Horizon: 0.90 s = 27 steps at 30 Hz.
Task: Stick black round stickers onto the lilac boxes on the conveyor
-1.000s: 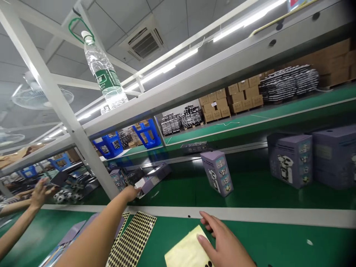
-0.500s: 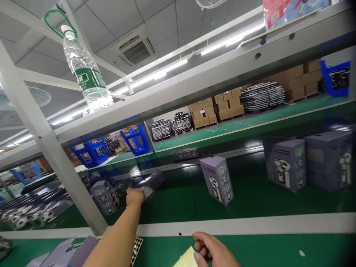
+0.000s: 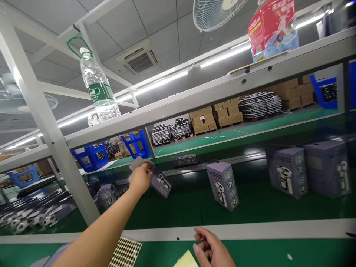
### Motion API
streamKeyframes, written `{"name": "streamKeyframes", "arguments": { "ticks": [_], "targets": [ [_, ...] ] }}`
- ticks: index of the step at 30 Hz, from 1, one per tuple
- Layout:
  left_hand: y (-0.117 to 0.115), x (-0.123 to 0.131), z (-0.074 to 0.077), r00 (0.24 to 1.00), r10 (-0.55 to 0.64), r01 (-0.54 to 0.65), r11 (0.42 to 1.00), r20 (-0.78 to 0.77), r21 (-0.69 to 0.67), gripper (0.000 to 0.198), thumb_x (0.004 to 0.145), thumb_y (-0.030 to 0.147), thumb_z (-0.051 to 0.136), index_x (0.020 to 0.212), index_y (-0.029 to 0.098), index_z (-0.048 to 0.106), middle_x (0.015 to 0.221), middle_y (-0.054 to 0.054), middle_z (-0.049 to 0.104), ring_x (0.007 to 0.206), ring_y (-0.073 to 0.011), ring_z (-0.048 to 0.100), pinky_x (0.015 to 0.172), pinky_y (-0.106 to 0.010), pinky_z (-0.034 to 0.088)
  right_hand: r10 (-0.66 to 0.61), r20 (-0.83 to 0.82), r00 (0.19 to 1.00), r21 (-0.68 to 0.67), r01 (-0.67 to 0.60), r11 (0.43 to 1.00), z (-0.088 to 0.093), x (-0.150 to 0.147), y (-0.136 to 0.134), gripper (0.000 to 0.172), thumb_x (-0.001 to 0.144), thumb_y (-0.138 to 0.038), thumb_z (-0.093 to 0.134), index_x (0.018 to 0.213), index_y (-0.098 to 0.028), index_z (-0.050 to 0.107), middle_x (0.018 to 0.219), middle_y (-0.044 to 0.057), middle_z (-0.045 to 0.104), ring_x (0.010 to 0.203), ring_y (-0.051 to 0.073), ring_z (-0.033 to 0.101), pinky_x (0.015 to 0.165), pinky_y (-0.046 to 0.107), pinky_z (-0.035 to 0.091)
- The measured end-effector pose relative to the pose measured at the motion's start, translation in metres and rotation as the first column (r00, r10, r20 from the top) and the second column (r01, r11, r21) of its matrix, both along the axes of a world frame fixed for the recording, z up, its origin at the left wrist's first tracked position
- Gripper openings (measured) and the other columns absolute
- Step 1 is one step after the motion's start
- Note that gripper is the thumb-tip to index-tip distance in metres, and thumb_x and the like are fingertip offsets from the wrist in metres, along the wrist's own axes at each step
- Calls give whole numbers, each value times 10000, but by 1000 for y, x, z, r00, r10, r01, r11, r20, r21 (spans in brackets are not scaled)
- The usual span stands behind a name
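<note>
My left hand (image 3: 141,178) reaches over the dark green conveyor belt and grips a purple carton (image 3: 161,181) near its raised end flap. The carton is tilted, with a black-and-white product picture facing me. My right hand (image 3: 213,247) hovers over the green bench at the bottom, fingers loosely curled and thumb apart, with nothing visible between them. Just left of it lies a yellow sheet (image 3: 187,259). A sheet of small dark oval stickers (image 3: 126,252) lies on the bench, partly covered by my left forearm.
One purple carton (image 3: 222,185) stands mid-belt; two more, a nearer carton (image 3: 287,172) and a farther carton (image 3: 326,168), stand right. Another carton (image 3: 108,196) is by the slanted white post (image 3: 55,129). A water bottle (image 3: 100,89) rests on the overhead beam (image 3: 178,107).
My left hand has lifted the carton from lying on the belt and tilted it, its flap now showing. My right hand stays near the yellow sheet. The view has shifted slightly upward.
</note>
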<state>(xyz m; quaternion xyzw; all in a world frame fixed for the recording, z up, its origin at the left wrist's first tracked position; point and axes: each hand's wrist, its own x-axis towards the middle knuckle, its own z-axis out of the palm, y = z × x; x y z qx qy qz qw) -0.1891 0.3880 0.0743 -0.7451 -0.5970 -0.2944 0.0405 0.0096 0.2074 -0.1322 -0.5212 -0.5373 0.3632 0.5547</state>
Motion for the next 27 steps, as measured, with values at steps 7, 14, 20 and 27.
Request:
{"name": "streamKeyframes", "arguments": {
  "ticks": [7,14,20,27],
  "targets": [
    [-135,47,4,862,-461,468,884,-213,-21,304,838,151,610,1100,300,652,965,-25,665,980,-239,557,961,-396,395,-268,63,961,66,264,962,21,15,-16,784,851,-521,571,1493,-240,221,1486,117,361,1349,316,360,1068,468,375],
    [-178,54,-48,749,-576,480,812,326,331,459,895,370,593,1337,302,491,1465,-54,412,1357,-276,343,1151,-480,248,34,-35,999,146,-28,989,26,16,-25,739,802,-386,665,1439,-189,345,1416,127,487,1287,277,475,1092,403,371],
    [-193,78,-75,-116,-5,738,669,993,90,720,907,693,301,1464,238,339,1395,-119,522,1264,-296,508,1011,-433,465,168,-5,986,170,-165,972,44,31,-53,789,823,-602,594,1451,-195,345,1454,138,443,1327,297,432,1092,405,378],
    [-257,108,-62,-174,29,756,644,984,115,482,951,548,414,1371,321,478,1426,5,497,1306,-220,465,1007,-309,479,-23,-398,917,5,28,1000,96,35,-103,719,916,-691,266,1367,-175,485,1338,95,574,1256,291,513,1009,397,473]
  ]
}}
